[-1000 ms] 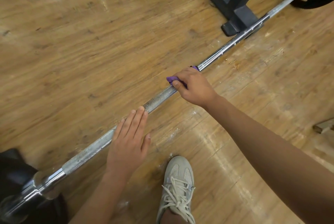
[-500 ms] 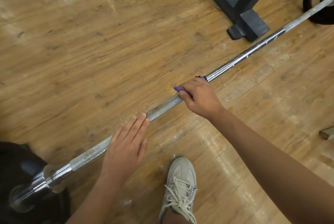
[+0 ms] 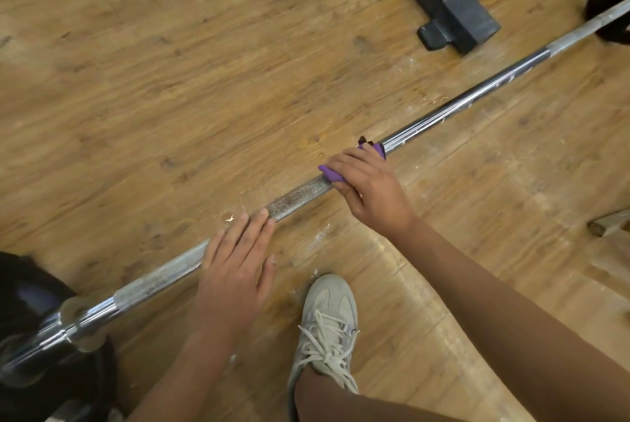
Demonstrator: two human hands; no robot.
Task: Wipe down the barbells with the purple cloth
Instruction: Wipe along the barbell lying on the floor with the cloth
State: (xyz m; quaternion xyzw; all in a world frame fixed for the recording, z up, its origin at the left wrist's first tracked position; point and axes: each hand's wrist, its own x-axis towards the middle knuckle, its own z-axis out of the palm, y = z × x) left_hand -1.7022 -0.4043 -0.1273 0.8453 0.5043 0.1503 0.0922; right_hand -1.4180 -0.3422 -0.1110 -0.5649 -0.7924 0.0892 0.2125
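i'm mid-wipe: my right hand (image 3: 371, 189) grips the purple cloth (image 3: 332, 175) around the barbell (image 3: 300, 195) on the floor (image 3: 170, 80), my left hand (image 3: 235, 268) rests flat on it, and next i'd slide the cloth along.

Scuffed wooden floor (image 3: 170, 63), barbell (image 3: 296, 196), black rack foot (image 3: 456, 19), grey shoe (image 3: 327, 322)

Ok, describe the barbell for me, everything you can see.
The barbell is a long steel bar running diagonally over the wooden floor. Its middle is dull and knurled; past the purple cloth it is shiny. A black plate sits at each end. The left hand rests flat on it; the right hand grips it through the cloth.
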